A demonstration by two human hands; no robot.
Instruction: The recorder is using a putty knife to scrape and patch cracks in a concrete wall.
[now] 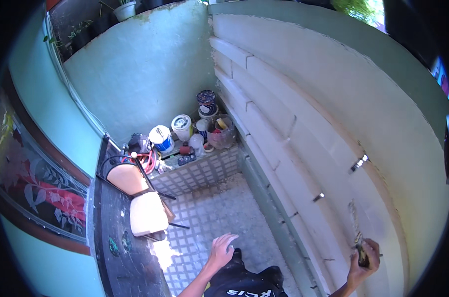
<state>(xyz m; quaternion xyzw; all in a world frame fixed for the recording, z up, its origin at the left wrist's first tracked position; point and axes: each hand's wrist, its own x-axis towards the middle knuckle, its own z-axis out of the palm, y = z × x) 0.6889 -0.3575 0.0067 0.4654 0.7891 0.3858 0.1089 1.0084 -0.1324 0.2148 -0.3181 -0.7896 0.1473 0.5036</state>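
My right hand (364, 258) grips a small tool with a dark handle (362, 252), held against the white stepped wall (303, 173) at the lower right; its exact type is unclear. A pale, rough streak (353, 215) runs up the wall from the tool. My left hand (223, 251) hangs over the tiled floor with fingers slightly curved and apart, a white smudge on them and nothing visible held. Two small metal fittings (359, 162) sit on the wall above the tool and to its left.
A chair with a pale seat (145, 213) stands at the left beside a dark surface (116, 270) and a window (41, 183). Paint buckets (182, 127), a red hose (147, 161) and bags cluster on a tiled ledge (194, 175) at the back. Potted plants (124, 11) sit atop the back wall.
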